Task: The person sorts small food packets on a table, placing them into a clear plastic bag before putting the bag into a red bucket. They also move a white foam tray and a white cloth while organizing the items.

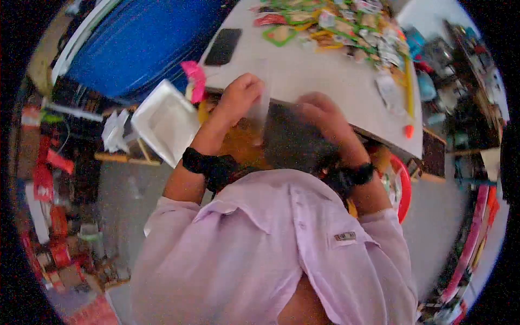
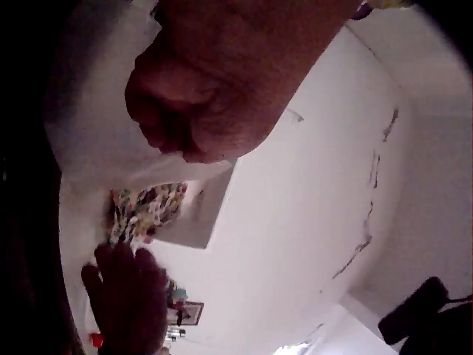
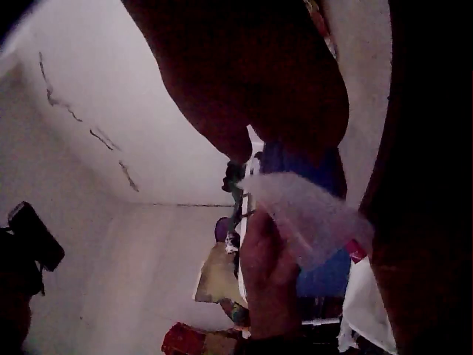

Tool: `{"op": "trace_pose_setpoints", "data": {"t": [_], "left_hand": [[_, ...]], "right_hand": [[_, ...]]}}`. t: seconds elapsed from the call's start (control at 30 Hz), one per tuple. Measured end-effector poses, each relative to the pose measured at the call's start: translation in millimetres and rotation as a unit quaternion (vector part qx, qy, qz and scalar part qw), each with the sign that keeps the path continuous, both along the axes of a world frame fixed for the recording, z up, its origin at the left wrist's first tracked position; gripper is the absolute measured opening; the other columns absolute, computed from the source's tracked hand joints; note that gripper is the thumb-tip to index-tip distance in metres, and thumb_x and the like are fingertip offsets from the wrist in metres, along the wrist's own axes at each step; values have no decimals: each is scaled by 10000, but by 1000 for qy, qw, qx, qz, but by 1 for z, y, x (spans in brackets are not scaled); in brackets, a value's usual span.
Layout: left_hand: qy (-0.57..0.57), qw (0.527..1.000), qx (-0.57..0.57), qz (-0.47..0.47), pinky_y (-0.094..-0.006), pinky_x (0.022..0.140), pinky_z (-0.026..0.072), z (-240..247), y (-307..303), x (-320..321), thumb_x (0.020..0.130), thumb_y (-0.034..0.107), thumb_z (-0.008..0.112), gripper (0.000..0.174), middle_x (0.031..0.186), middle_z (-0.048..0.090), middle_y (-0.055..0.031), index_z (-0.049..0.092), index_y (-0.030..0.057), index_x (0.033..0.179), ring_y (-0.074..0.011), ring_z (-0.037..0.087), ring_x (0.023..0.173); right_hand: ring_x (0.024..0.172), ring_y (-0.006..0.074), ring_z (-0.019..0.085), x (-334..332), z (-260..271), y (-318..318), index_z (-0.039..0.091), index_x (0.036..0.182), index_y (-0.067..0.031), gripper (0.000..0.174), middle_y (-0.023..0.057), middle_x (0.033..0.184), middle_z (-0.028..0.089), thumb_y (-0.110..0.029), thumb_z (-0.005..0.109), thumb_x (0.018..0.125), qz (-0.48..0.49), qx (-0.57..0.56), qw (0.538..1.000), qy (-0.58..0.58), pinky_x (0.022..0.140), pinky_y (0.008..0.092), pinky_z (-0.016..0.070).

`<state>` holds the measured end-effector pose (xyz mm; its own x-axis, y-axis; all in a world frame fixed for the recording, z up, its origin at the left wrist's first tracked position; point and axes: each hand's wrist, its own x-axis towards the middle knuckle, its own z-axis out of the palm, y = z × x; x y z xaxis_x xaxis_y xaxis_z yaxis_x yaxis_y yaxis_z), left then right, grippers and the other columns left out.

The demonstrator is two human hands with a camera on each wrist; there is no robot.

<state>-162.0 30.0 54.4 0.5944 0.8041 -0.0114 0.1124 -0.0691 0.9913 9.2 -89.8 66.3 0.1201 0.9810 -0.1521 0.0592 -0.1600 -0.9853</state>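
Observation:
A translucent plastic bag (image 1: 261,111) (image 3: 307,218) hangs from my left hand (image 1: 241,100) (image 2: 207,96) (image 3: 270,274), whose curled fingers pinch it at the near table edge. Across a gap, my right hand (image 1: 327,116) (image 2: 129,296) (image 3: 259,81) is over the same edge, blurred in the head view. In the left wrist view its fingers look spread, and nothing shows in them. The right wrist view shows it as a dark shape above the bag, not visibly touching it.
On the white table (image 1: 346,81) lie a pile of small colourful packets (image 1: 336,27), a dark phone (image 1: 223,47) and a yellow stick (image 1: 409,89). A white foam box (image 1: 168,122) stands left, beside a pink item (image 1: 195,78). A red tub (image 1: 403,187) is at lower right.

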Motion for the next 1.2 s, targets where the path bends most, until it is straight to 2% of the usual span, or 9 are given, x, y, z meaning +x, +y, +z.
{"op": "trace_pose_setpoints", "data": {"t": [0.4, 0.5, 0.53, 0.63, 0.67, 0.73, 0.9, 1.03, 1.2], "left_hand": [[29, 998, -26, -52, -269, 512, 378, -7, -5, 64, 724, 165, 480, 141, 658, 499, -49, 492, 27, 754, -136, 462, 585], [122, 849, 508, 75, -329, 546, 398, -7, -5, 61, 717, 163, 478, 161, 690, 506, -104, 478, 28, 804, -235, 494, 613], [125, 864, 482, 70, -338, 576, 399, -4, -9, 62, 714, 159, 483, 182, 723, 506, -120, 472, 23, 834, -251, 496, 642], [127, 917, 373, 53, -381, 611, 399, -3, -31, 72, 700, 199, 496, 248, 761, 490, -140, 453, 36, 881, -298, 485, 716], [136, 914, 379, 51, -383, 617, 400, -4, -33, 72, 697, 196, 497, 251, 768, 490, -141, 453, 37, 885, -301, 484, 724], [154, 906, 390, 48, -388, 628, 400, -7, -35, 72, 689, 189, 500, 257, 781, 489, -141, 452, 39, 893, -307, 482, 741], [227, 748, 613, 118, -384, 545, 392, 12, -16, 59, 611, 121, 513, 273, 715, 477, -105, 474, 79, 878, -284, 484, 666], [155, 705, 679, 135, -383, 528, 393, 23, -1, 65, 615, 115, 506, 218, 665, 475, -83, 488, 87, 830, -281, 491, 622], [336, 772, 538, 48, -404, 504, 400, -45, 29, 82, 639, 127, 474, 138, 649, 494, -107, 508, 87, 767, -284, 508, 578]], "right_hand": [[678, 126, 501, 11, -32, 26, 489, 802, -28, 153, 51, 759, 530, -171, 482, 748, -84, 29, 994, 57, 592, 240, 410], [677, 153, 515, 12, -27, 22, 494, 766, -13, 169, 68, 734, 536, -180, 470, 749, -126, 41, 981, 142, 586, 265, 424], [674, 175, 526, 13, -26, 23, 502, 750, -1, 195, 86, 716, 543, -192, 464, 750, -147, 55, 975, 158, 583, 285, 434], [699, 183, 527, 11, -44, 36, 496, 731, -13, 187, 80, 746, 528, -193, 451, 757, -173, 95, 979, 58, 599, 283, 440], [707, 185, 526, 16, -55, 41, 491, 740, -18, 180, 76, 755, 522, -191, 449, 760, -136, 155, 965, -164, 607, 284, 441], [723, 187, 524, 27, -70, 53, 482, 758, -28, 166, 67, 772, 510, -189, 443, 765, -45, 241, 783, -572, 624, 286, 443], [727, 172, 521, 29, -62, 56, 462, 794, -38, 139, 45, 767, 518, -170, 451, 753, -43, 322, 914, -244, 622, 287, 439], [733, 150, 521, 21, -24, 61, 468, 829, -37, 173, 44, 778, 531, -179, 481, 730, -113, 79, 954, 268, 620, 273, 435], [769, 258, 507, 82, -86, 110, 494, 855, -21, 247, 124, 834, 530, -192, 517, 679, 33, 80, 939, -333, 677, 325, 414]]}}
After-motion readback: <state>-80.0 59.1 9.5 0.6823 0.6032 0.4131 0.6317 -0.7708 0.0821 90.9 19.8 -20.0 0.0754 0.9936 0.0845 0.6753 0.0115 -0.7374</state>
